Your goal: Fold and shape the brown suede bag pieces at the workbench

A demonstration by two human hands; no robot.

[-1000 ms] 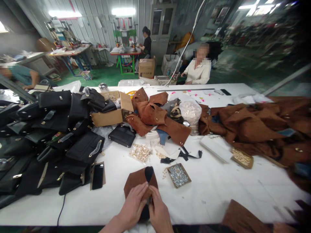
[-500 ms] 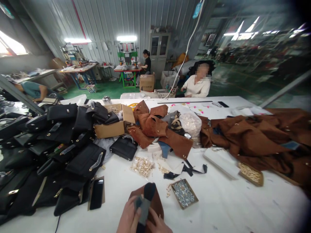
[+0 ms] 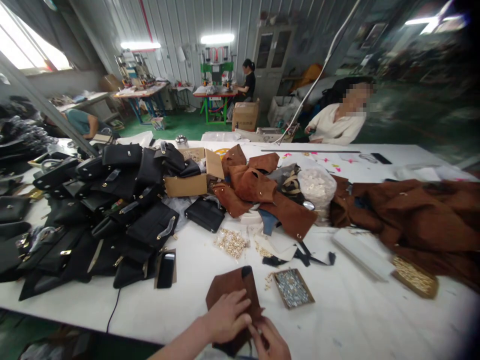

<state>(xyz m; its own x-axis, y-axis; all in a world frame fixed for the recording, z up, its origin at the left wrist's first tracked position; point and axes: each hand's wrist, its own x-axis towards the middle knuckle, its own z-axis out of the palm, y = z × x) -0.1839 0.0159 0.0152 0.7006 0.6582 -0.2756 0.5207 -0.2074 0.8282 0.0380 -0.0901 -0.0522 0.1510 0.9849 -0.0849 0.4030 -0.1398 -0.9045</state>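
Observation:
A brown suede bag piece (image 3: pixel 228 285) lies on the white table right in front of me, with a dark patch at its upper corner. Across its face rests my left hand (image 3: pixel 228 314), fingers stretched out and pressing on the suede. At the lower right edge of the piece is my right hand (image 3: pixel 270 341), its fingers bent and closed on that edge; the fingertips are partly hidden. Just right of the piece stands a shallow box of small silvery metal parts (image 3: pixel 293 288), with a few loose gold studs (image 3: pixel 268 281) beside it.
Black handbags (image 3: pixel 146 225) are heaped on the left, near a phone (image 3: pixel 166 270). Beyond my hands lie a bag of gold studs (image 3: pixel 231 242), black straps (image 3: pixel 307 255) and brown suede pieces (image 3: pixel 243 182). A box of gold parts (image 3: pixel 415 276) is on the right. A co-worker (image 3: pixel 339 120) sits across the table.
My left hand has let go of the folded grey and dark piece and now lies flat on the suede. The right hand has shifted to its lower right edge. The view has turned left.

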